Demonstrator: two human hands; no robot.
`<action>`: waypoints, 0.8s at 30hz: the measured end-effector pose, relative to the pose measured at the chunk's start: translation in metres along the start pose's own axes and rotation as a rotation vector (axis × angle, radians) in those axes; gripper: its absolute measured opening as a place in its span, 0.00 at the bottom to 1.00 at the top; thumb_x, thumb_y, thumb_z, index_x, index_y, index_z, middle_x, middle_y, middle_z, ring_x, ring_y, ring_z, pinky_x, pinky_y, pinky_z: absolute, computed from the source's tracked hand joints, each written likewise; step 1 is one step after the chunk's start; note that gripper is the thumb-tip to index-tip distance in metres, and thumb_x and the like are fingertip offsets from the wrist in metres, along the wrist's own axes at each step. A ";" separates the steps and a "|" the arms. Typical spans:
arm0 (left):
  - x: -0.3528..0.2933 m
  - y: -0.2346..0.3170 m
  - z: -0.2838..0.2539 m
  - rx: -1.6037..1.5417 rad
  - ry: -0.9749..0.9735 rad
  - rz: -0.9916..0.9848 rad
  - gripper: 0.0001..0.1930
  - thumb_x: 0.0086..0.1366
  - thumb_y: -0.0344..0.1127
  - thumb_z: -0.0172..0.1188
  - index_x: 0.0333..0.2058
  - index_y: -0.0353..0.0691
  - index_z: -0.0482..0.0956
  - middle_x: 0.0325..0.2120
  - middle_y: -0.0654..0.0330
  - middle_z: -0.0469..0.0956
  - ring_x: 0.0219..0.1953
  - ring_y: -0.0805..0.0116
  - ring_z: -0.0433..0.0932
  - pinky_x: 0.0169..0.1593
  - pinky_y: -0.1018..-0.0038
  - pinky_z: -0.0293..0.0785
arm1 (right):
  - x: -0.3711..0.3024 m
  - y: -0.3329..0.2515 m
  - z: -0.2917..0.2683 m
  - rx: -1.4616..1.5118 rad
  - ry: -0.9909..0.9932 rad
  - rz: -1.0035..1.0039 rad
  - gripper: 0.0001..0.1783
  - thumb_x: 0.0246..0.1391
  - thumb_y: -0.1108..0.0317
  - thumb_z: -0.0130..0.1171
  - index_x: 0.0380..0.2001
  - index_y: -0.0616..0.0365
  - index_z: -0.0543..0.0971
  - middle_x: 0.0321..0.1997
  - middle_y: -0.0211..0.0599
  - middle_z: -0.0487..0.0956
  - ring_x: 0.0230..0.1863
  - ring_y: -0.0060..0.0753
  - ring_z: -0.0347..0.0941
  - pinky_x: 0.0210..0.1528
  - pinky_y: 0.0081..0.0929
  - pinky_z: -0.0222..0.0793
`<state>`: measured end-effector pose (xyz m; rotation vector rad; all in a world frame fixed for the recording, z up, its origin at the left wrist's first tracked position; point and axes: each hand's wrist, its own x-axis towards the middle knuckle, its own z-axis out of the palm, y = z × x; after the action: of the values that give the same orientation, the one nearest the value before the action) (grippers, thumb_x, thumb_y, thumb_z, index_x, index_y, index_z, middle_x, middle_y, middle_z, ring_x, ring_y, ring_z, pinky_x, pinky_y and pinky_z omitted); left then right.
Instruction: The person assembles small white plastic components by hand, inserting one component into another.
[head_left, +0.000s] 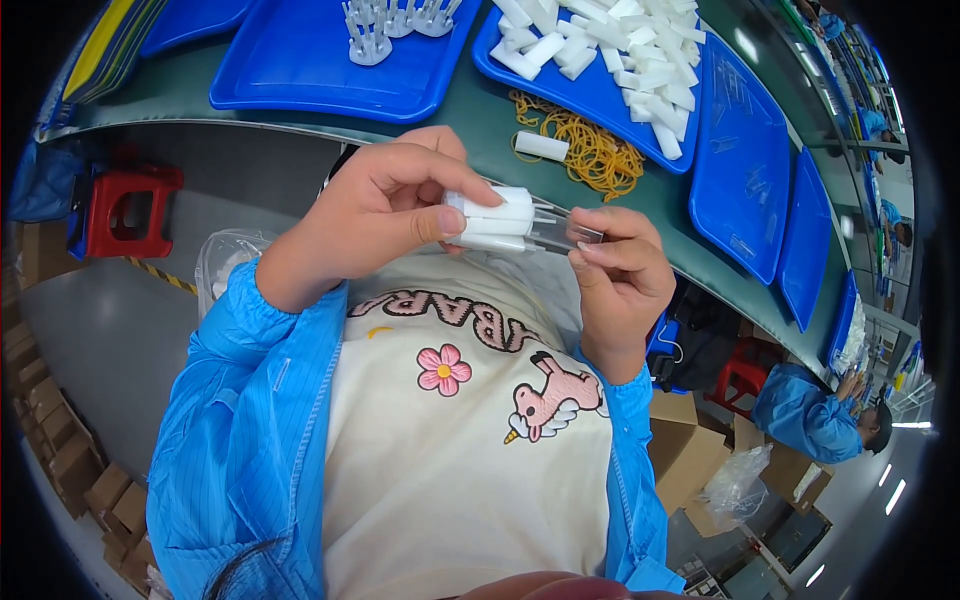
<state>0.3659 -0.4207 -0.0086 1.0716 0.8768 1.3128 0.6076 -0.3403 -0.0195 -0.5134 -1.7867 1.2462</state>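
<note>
My left hand [395, 205] is closed round a bundle of white foam-like blocks [500, 215]. Thin, clear prongs [550, 228] stick out from the bundle's right end. At their tips, my right hand [625, 262] pinches a small, clear, flat piece [587, 234] between thumb and fingers; whether it touches the prongs I cannot tell. Both hands are raised in front of my chest, near the table's edge. Just beyond them on the green table, a single white block [541, 146] lies beside a pile of yellow rubber bands [590, 150].
A blue tray [300, 85] holds several pale pronged parts [370, 45]. Another blue tray [640, 135] is heaped with white blocks [650, 60]. Clear pieces lie in a tray [735, 200] farther right. Red stools [130, 212] and cardboard boxes stand below; a person in blue [810, 410] sits at right.
</note>
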 end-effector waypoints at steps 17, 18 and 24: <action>0.000 -0.006 0.000 0.158 -0.006 0.064 0.16 0.60 0.32 0.64 0.45 0.32 0.80 0.35 0.61 0.66 0.37 0.71 0.72 0.40 0.76 0.77 | -0.011 0.018 0.012 0.167 0.164 -0.057 0.14 0.47 0.84 0.64 0.38 0.61 0.76 0.47 0.45 0.76 0.46 0.34 0.76 0.48 0.30 0.77; 0.000 -0.002 0.001 0.190 -0.032 0.057 0.16 0.59 0.31 0.64 0.46 0.32 0.80 0.35 0.61 0.66 0.38 0.72 0.70 0.40 0.77 0.74 | -0.012 0.018 0.014 0.149 0.183 -0.074 0.15 0.48 0.84 0.65 0.39 0.61 0.76 0.47 0.45 0.76 0.46 0.34 0.76 0.48 0.29 0.77; 0.000 0.012 -0.001 0.302 -0.088 -0.008 0.16 0.56 0.29 0.62 0.45 0.35 0.82 0.36 0.62 0.66 0.38 0.74 0.66 0.38 0.80 0.64 | -0.015 0.021 0.017 0.109 0.204 -0.129 0.15 0.48 0.83 0.65 0.39 0.60 0.75 0.46 0.46 0.76 0.45 0.35 0.76 0.46 0.29 0.78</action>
<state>0.3617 -0.4209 0.0024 1.3485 1.0336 1.1401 0.5979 -0.3515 -0.0470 -0.4392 -1.5478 1.1525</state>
